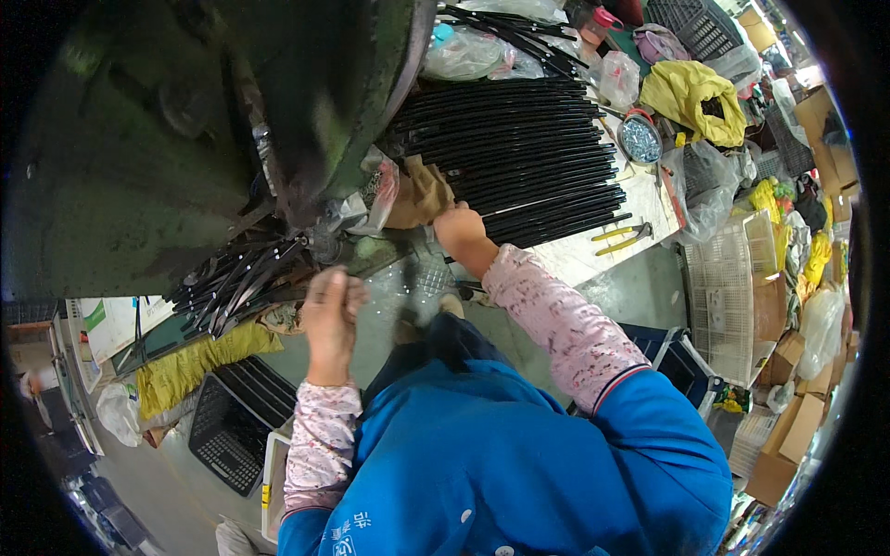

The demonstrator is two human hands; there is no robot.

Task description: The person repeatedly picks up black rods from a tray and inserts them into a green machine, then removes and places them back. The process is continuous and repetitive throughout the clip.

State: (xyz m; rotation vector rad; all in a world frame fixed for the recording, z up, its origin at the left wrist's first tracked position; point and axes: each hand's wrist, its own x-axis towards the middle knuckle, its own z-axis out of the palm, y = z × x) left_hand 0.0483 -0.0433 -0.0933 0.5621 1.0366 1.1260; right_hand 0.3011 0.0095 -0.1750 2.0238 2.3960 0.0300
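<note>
The right hand [456, 227] reaches to the near-left edge of the stack of black rods [519, 153] on the white table [593, 255] — whether it grasps one I cannot tell. The left hand [331, 310] is curled shut just right of a bundle of bent black pieces [236, 278] — contents hidden.

Person wears a bright blue vest [519, 463] or sleeveless jacket, smooth fabric, filling the near centre of the view. Small white lettering on its near left edge; two small white round snaps lower down. Armhole on the right trimmed with a narrow dark and red band. Under it, long sleeves: left sleeve [320, 435] and right sleeve [556, 320], both pale pink with a fine darker speckled pattern, loosely wrinkled, gathered at the wrists. Left hand [332, 310] and right hand [459, 227] are bare, no gloves.
</note>
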